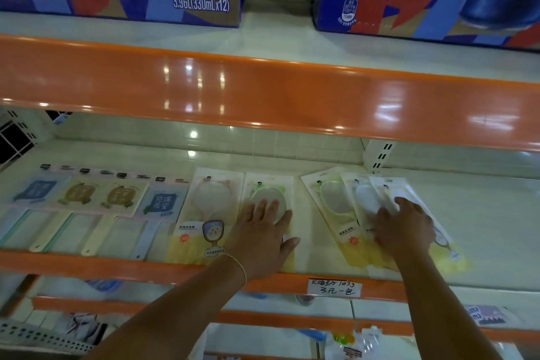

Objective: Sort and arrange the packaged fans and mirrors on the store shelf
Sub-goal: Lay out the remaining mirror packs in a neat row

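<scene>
Left hand (264, 238) lies flat and open on the green mirror pack (270, 213), right hand (404, 225) at its 3 o'clock spread open over the fanned mirror packs (344, 213).

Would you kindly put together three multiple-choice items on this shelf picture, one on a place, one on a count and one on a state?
1. Where does the left hand rest?
A. on the green-framed mirror pack lying straight
B. on a fan pack
C. on the drinks carton

2. How many mirror packs lie fanned out under and beside the right hand?
A. one
B. three
C. six

3. How do the left hand's fingers lie?
A. curled into a fist
B. pinching a price tag
C. spread flat on the pack

Answers:
1 A, the palm covers the lower part of that pack, right of the pink-framed mirror pack.
2 B, three overlapping tilted packs show there.
3 C, the fingers lie straight over the mirror's oval.
</scene>
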Demonstrator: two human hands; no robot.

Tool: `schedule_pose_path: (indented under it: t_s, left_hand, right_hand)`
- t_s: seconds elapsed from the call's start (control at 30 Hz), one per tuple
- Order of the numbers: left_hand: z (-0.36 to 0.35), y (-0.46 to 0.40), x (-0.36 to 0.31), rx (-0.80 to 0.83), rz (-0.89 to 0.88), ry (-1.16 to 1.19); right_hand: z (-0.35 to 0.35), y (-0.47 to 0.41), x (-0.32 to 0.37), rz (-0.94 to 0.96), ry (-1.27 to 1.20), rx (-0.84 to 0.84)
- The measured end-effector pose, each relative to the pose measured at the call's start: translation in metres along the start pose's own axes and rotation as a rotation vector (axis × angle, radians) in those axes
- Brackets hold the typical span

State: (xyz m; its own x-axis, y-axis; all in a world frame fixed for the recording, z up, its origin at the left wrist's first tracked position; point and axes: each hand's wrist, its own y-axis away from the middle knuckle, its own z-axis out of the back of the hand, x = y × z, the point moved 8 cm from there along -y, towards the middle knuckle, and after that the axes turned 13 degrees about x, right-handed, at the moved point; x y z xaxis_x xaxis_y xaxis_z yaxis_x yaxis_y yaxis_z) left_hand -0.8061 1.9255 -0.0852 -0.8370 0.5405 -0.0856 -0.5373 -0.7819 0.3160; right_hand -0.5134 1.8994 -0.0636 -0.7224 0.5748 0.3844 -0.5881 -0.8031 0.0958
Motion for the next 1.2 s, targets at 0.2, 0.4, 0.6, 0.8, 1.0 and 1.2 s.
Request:
schedule_pose_path:
  t_s: [0.2, 0.4, 0.6, 0.8, 1.0, 1.2]
  left_hand:
    - [0.021, -0.023, -0.042, 0.03, -0.103, 0.001]
    - [0.036, -0.039, -0.091, 0.04, -0.211, -0.018]
    - [0.048, -0.038, -0.122, -0.002, -0.296, 0.07]
    - [0.064, -0.037, -0.118, -0.018, -0.298, 0.682]
    - [0.046, -0.039, -0.091, 0.262, -0.051, 1.829]
    - [0.036, -0.024, -0.038, 0.043, 0.132, 1.772]
  right_hand:
    - [-0.001, -0.009, -0.028, -0.157, 0.048, 0.16]
    - [0.006, -0.006, -0.019, -0.019, 0.268, 0.099]
    - [0.016, -0.005, -0.012, 0.053, 0.414, 0.12]
    - [0.046, 0.018, 0.012, 0.128, 0.25, -0.044]
    - [0.047, 0.086, 0.075, 0.423, 0.016, -0.224]
    - [0.011, 0.131, 0.13, 0.776, -0.152, -0.064]
